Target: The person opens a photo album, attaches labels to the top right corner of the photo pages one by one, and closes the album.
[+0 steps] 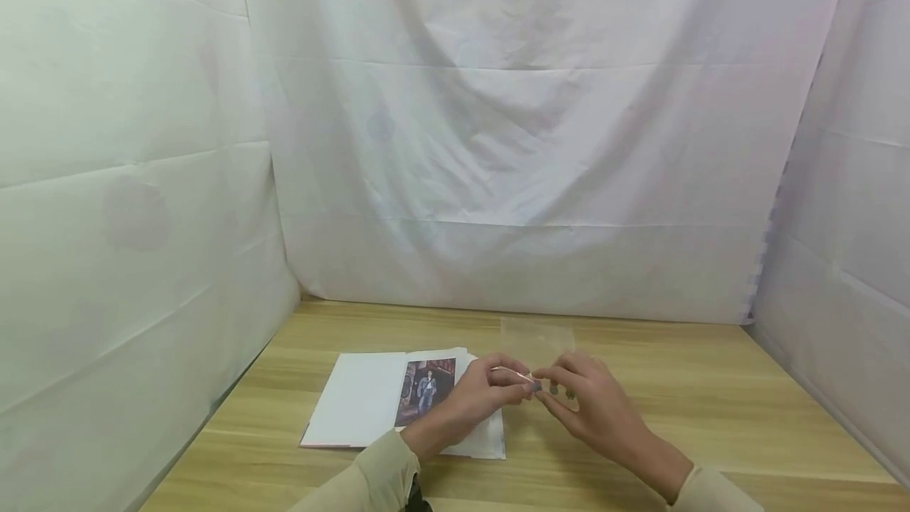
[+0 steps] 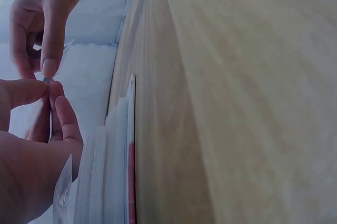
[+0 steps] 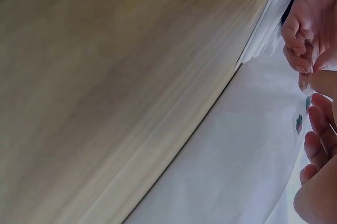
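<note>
Both hands meet above the table, just right of an open album (image 1: pixel 359 397). My left hand (image 1: pixel 475 397) pinches a small clear sheet with little dark green and red stickers (image 3: pixel 299 124) between thumb and fingers. From the other side, the thumb and index finger of my right hand (image 1: pixel 593 401) pinch the same small piece at its edge. In the left wrist view the fingertips of the right hand (image 2: pixel 45 29) touch those of the left hand (image 2: pixel 31 145). Fingers hide most of the sheet. A photo (image 1: pixel 426 389) of a person in denim lies on the album's right page, partly behind the left forearm.
A clear plastic sleeve (image 1: pixel 536 338) lies flat on the wooden table (image 1: pixel 697 385) behind the hands. White cloth (image 1: pixel 498 141) hangs at the back and both sides of the table. The album's page edges (image 2: pixel 113 166) rise beside the left hand.
</note>
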Demonstrator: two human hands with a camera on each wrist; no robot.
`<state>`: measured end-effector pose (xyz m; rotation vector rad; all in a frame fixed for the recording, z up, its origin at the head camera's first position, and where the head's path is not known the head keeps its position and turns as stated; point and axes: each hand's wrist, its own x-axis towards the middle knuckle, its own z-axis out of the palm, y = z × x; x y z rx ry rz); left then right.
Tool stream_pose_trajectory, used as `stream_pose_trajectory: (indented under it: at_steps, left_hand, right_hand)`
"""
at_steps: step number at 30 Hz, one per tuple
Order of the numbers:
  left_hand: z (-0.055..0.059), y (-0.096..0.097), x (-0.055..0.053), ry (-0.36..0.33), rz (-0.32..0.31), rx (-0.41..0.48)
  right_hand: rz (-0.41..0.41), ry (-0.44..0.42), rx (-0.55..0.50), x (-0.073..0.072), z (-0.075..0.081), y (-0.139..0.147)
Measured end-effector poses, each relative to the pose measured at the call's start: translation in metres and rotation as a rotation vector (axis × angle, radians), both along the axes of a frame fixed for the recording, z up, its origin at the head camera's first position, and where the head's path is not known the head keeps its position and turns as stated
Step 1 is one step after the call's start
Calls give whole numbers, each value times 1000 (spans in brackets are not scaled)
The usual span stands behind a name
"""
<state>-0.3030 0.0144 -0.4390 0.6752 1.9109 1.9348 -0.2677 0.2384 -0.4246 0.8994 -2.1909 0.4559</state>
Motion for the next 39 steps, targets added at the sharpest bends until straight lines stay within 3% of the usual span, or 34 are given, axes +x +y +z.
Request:
stream_pose_trajectory:
  at_steps: [6, 13, 22, 30, 39]
  left_hand:
    - [-1, -2, 1, 4, -6, -1]
    - [0, -3, 1, 91, -15, -56]
    - [2, -4, 2, 135, -18, -63]
    - [1, -1, 1, 55, 29, -24]
    - [-3, 6, 2, -47, 88, 37]
  right_hand:
    - [3, -14, 8, 0, -1, 0]
    - [9, -24, 9, 0, 0, -2]
    - [13, -83, -18, 2, 3, -4]
    - [-22, -101, -17, 2, 4, -4]
    - [-9, -142, -8, 3, 1, -1]
